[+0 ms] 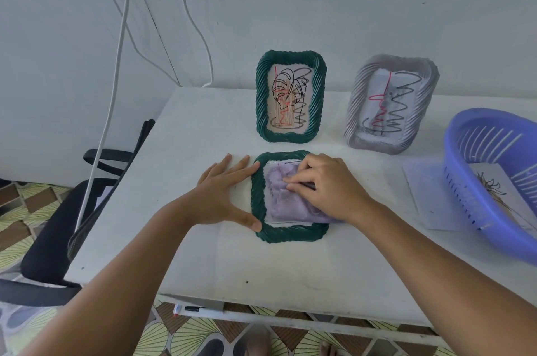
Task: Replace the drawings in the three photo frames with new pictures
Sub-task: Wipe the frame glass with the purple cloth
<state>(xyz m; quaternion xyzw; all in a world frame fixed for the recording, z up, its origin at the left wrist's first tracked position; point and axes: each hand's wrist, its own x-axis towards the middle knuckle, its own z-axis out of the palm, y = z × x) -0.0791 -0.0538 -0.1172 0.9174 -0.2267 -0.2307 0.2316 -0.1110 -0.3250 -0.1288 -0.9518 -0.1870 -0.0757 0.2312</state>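
Hands work on a green frame (258, 204) that lies flat on the white table (203, 254), near the person. The left hand (223, 196) rests open beside it, straight fingers and thumb touching the frame's left edge. The right hand (325, 187) presses a purple cloth (279, 201) inside the frame, fingers curled on it. Far behind stand a second green frame (290, 95) and a grey frame (390, 104), both with drawings. A blue basket (494, 181) sits at right, a picture (494, 190) inside.
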